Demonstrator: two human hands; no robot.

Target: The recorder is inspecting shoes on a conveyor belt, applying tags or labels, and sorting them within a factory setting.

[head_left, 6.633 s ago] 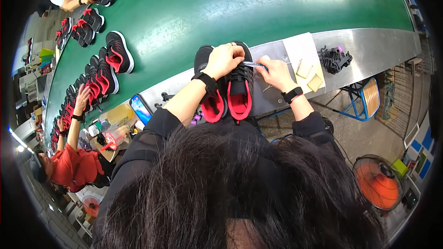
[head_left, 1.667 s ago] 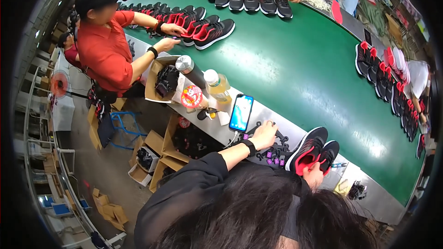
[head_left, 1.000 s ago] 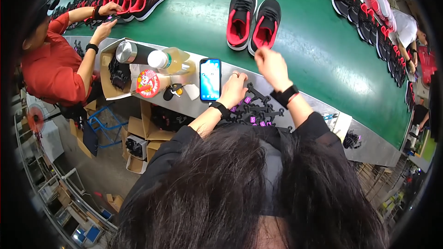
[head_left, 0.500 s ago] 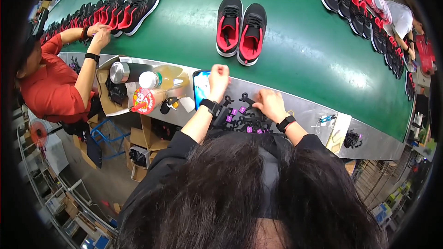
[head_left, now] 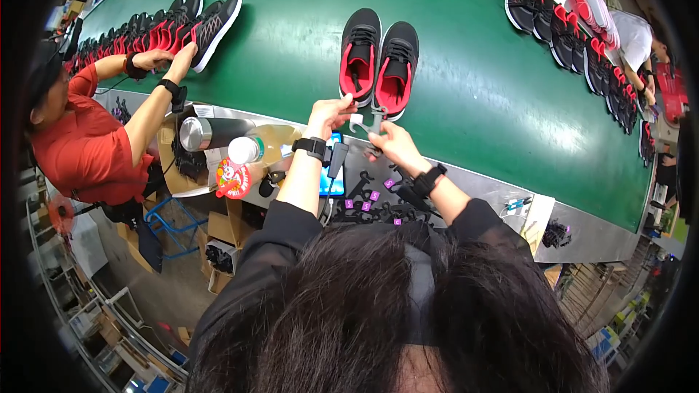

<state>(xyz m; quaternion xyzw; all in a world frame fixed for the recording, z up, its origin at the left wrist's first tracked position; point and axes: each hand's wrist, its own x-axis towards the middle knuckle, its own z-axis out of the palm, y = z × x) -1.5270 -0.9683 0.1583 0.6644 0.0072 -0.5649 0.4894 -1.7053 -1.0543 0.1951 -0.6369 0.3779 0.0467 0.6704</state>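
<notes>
Two black sneakers with red linings, a left shoe [head_left: 362,35] and a right shoe [head_left: 400,45], stand side by side with their heels toward me. My left hand [head_left: 331,115] is at the left shoe's heel, fingers drawn together; whether they grip the heel or something small is unclear. Close to the right shoe's heel, my right hand [head_left: 397,147] pinches a dark plastic shoe hook [head_left: 378,119], blurred by motion. Below my hands lies a pile of black plastic hooks [head_left: 358,188] with purple tags. A phone [head_left: 333,182] with a lit screen lies partly under my left wrist.
A metal flask [head_left: 200,134], a bottle of yellowish liquid [head_left: 277,142] and a red-and-white tub [head_left: 234,178] crowd the ledge at left. A co-worker in a red shirt [head_left: 87,135] handles shoes there. Shoe rows [head_left: 561,35] line the green belt [head_left: 466,65] at right.
Both my hands have moved forward from the ledge to the shoe heels, and my right hand now has a hook. The shoe pair sits slightly nearer. The co-worker's hands have shifted on the shoes.
</notes>
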